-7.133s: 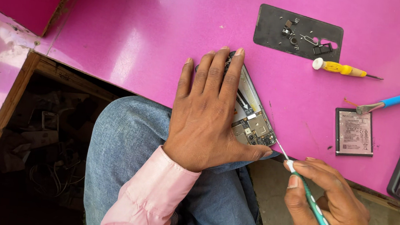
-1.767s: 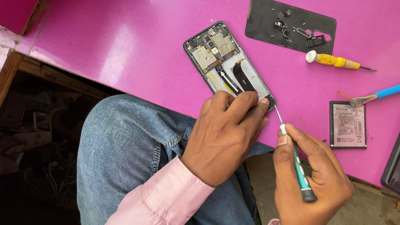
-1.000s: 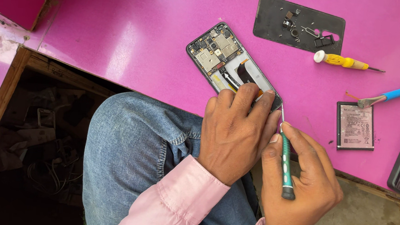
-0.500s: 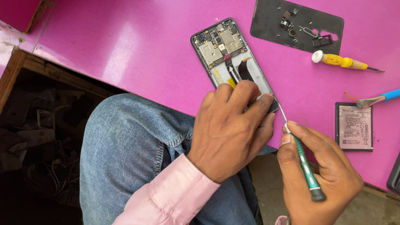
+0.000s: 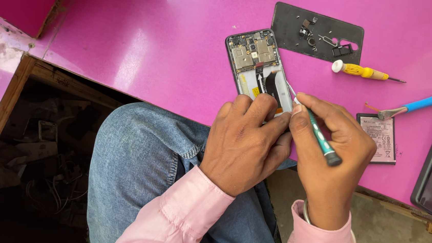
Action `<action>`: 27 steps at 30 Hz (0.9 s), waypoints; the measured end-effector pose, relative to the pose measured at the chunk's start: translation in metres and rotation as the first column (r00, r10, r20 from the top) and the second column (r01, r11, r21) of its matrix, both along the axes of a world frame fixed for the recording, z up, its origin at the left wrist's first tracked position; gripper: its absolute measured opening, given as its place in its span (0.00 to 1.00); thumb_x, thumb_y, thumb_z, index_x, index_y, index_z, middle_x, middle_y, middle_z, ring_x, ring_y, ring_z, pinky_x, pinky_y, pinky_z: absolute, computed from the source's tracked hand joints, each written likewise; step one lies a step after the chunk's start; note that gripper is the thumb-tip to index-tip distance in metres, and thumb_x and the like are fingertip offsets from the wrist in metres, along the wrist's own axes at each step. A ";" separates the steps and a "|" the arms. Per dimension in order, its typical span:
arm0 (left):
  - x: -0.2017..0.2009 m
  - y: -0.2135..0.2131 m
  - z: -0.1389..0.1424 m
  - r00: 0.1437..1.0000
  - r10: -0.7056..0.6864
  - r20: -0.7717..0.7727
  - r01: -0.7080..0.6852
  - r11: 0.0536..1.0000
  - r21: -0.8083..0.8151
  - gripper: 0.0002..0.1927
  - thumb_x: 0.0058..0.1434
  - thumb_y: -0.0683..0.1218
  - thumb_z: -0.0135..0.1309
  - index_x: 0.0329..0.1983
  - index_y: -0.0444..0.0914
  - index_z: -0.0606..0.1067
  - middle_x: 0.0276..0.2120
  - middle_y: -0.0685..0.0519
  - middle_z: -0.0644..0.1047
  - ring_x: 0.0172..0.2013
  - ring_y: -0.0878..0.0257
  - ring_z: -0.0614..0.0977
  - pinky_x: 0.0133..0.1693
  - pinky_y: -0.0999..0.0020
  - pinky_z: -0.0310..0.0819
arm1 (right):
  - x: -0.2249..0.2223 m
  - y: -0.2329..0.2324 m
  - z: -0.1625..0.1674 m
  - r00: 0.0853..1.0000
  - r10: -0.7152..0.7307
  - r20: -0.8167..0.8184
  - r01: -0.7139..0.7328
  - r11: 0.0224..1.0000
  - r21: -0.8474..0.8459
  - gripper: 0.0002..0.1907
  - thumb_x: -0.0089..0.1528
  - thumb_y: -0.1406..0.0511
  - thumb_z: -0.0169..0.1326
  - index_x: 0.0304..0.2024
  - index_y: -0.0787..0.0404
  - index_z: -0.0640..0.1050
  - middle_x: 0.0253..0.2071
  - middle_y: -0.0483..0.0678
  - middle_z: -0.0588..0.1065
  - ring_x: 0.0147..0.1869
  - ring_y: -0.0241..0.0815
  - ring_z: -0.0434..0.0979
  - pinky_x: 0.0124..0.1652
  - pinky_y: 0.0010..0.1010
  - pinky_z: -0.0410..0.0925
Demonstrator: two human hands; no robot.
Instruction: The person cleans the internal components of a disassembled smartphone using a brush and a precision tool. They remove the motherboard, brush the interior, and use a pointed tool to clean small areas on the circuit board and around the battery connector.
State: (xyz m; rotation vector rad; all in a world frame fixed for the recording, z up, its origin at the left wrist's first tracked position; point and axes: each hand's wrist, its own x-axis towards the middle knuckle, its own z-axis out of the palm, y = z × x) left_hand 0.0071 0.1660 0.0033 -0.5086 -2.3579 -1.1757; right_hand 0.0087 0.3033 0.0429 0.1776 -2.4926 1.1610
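Right hand (image 5: 334,151) pinching green screwdriver (image 5: 320,137), tip at opened phone (image 5: 258,68); left hand (image 5: 248,137) pressed closed over phone's lower end on pink table (image 5: 145,39).

The opened phone (image 5: 257,68) lies on the worktop (image 5: 155,39), and all places are given from it. Its near end is under the left hand (image 5: 245,139). Just right of that end is the right hand (image 5: 331,156) with a screwdriver (image 5: 318,132). Behind and right lies the back cover (image 5: 318,34) with small parts on it. Further right are a second screwdriver (image 5: 366,72), a brush (image 5: 412,106) and a battery (image 5: 379,138).
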 end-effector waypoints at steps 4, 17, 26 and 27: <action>0.001 -0.002 -0.001 1.000 -0.008 -0.010 0.008 1.000 -0.005 0.12 0.58 0.47 0.61 0.44 0.41 0.79 0.41 0.53 0.70 0.41 0.54 0.72 0.41 0.57 0.64 | -0.009 -0.004 -0.004 1.000 0.013 -0.022 -0.013 1.000 -0.001 0.10 0.70 0.70 0.60 0.53 0.68 0.82 0.41 0.48 0.79 0.41 0.30 0.74 0.41 0.22 0.67; 0.004 -0.004 -0.002 1.000 0.008 -0.015 -0.008 1.000 0.002 0.13 0.61 0.48 0.61 0.47 0.40 0.79 0.42 0.53 0.70 0.42 0.56 0.72 0.41 0.57 0.63 | 0.022 -0.009 0.014 0.995 -0.069 0.076 0.071 0.997 -0.013 0.10 0.69 0.71 0.60 0.52 0.68 0.82 0.40 0.46 0.78 0.40 0.27 0.73 0.40 0.19 0.66; 0.008 -0.004 -0.004 0.999 -0.041 -0.027 0.041 0.999 -0.015 0.15 0.60 0.48 0.62 0.48 0.40 0.79 0.40 0.53 0.69 0.40 0.56 0.72 0.40 0.57 0.63 | 0.041 -0.007 0.014 0.990 -0.119 0.079 0.118 0.993 0.020 0.11 0.67 0.72 0.59 0.52 0.67 0.82 0.41 0.47 0.79 0.41 0.28 0.74 0.41 0.19 0.67; 0.008 -0.004 -0.004 0.999 -0.046 -0.024 0.045 0.999 -0.006 0.15 0.59 0.48 0.62 0.48 0.40 0.79 0.40 0.53 0.70 0.41 0.55 0.72 0.41 0.57 0.64 | 0.034 -0.007 0.011 0.994 -0.091 0.058 0.089 0.995 0.043 0.11 0.67 0.72 0.59 0.52 0.67 0.82 0.41 0.47 0.79 0.41 0.29 0.74 0.41 0.19 0.67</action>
